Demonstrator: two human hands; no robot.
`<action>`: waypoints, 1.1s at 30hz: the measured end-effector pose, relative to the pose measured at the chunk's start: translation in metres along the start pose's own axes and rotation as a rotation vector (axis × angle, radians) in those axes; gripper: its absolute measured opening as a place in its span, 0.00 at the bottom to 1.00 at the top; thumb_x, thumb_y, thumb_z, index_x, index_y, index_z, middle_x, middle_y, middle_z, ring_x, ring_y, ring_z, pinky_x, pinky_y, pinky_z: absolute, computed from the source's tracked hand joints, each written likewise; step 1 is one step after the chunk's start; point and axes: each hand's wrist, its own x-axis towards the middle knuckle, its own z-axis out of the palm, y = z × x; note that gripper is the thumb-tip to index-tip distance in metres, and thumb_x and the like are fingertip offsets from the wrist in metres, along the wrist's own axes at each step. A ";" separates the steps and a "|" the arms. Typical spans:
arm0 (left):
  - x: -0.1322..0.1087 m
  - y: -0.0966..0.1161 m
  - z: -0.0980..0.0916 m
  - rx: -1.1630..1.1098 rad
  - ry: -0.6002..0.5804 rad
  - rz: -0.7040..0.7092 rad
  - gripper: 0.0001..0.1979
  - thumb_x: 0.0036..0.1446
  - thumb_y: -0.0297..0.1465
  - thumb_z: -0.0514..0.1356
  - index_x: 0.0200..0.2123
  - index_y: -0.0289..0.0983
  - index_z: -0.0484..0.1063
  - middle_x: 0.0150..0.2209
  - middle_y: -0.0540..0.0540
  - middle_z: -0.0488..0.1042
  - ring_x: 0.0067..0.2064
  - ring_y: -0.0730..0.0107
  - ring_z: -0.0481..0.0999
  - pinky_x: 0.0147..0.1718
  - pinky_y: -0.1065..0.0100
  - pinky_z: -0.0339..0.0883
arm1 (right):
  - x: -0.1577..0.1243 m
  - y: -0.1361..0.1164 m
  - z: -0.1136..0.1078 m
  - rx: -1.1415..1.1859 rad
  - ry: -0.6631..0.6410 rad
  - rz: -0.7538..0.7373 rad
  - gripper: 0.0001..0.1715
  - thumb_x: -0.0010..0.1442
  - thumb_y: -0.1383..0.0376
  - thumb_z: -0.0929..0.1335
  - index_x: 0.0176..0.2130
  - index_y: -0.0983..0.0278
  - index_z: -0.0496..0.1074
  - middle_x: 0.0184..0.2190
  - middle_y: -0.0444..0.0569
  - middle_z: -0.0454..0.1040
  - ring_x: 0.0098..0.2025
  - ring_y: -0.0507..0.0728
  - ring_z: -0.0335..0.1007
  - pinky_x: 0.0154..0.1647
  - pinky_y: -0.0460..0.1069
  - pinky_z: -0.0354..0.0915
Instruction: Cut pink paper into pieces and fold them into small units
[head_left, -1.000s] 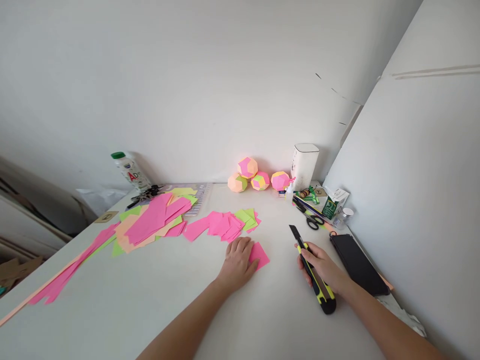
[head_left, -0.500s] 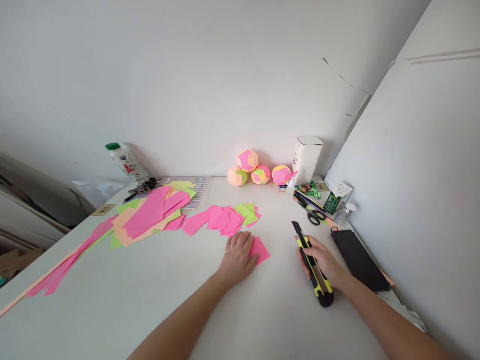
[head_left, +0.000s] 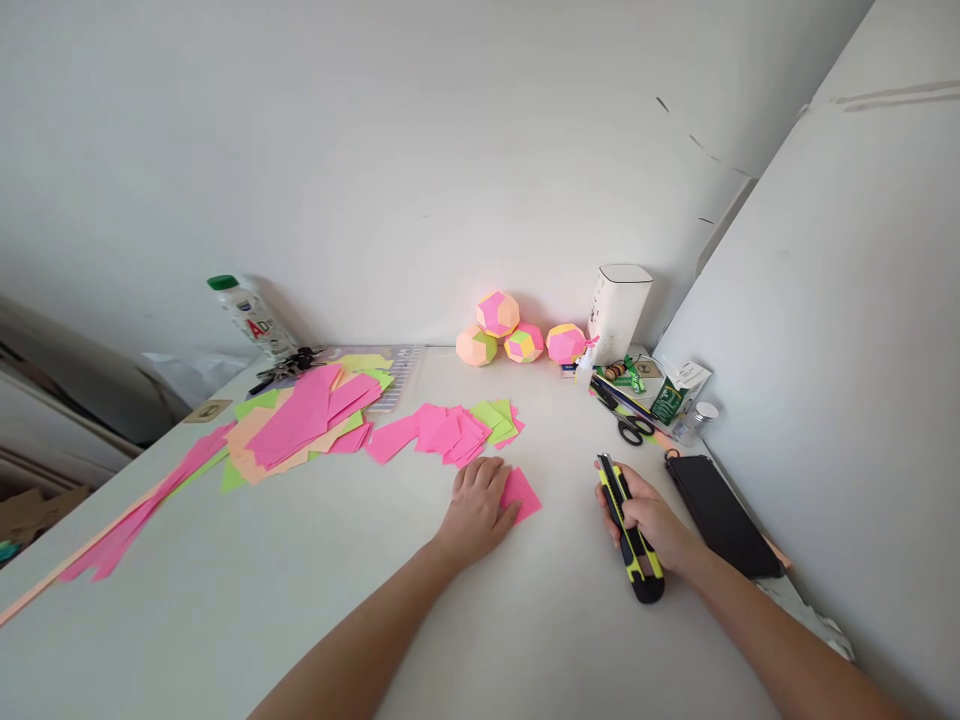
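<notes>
My left hand (head_left: pixel 478 512) lies palm-down on the table, its fingers and thumb over the left side of a pink paper square (head_left: pixel 525 492). My right hand (head_left: pixel 651 520) is wrapped round a yellow-and-black utility knife (head_left: pixel 634 560), with the thumb on the upper side of its body. The knife points away from me and its blade does not show beyond the tip. Just past my left hand lie a loose row of pink paper pieces (head_left: pixel 435 432) and some lime green squares (head_left: pixel 495 420).
Pink, peach and green sheets (head_left: pixel 289 430) lie over a clear ruler mat on the left, near keys (head_left: pixel 292 368) and a bottle (head_left: pixel 255 320). Folded paper balls (head_left: pixel 499 313) stand by the wall. Scissors (head_left: pixel 634 428) and a black phone (head_left: pixel 720 515) are at the right.
The knife's blade has gone back into its body; before, it stuck out at the tip. My right hand has shifted its grip slightly. My left hand stays on the pink square.
</notes>
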 end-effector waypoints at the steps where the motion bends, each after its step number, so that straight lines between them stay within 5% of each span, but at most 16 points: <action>1: 0.000 0.000 0.000 -0.002 0.004 0.000 0.19 0.59 0.35 0.52 0.53 0.36 0.64 0.52 0.37 0.65 0.55 0.49 0.61 0.54 0.48 0.57 | -0.001 0.000 0.000 -0.018 -0.005 -0.010 0.36 0.35 0.72 0.60 0.47 0.57 0.60 0.32 0.42 0.68 0.20 0.50 0.61 0.20 0.46 0.61; 7: -0.001 -0.001 0.002 -0.013 0.003 0.002 0.20 0.59 0.35 0.52 0.53 0.36 0.63 0.53 0.38 0.65 0.55 0.50 0.60 0.54 0.48 0.56 | -0.007 0.001 -0.004 -0.165 -0.067 -0.070 0.36 0.44 0.73 0.62 0.53 0.57 0.58 0.45 0.47 0.68 0.29 0.52 0.67 0.29 0.50 0.67; 33: 0.005 0.004 -0.001 -0.043 0.020 -0.056 0.20 0.56 0.36 0.56 0.49 0.33 0.67 0.51 0.37 0.65 0.54 0.49 0.60 0.54 0.50 0.54 | -0.003 0.008 0.008 -0.210 0.163 -0.078 0.46 0.35 0.72 0.59 0.57 0.57 0.57 0.37 0.44 0.68 0.24 0.52 0.61 0.21 0.46 0.61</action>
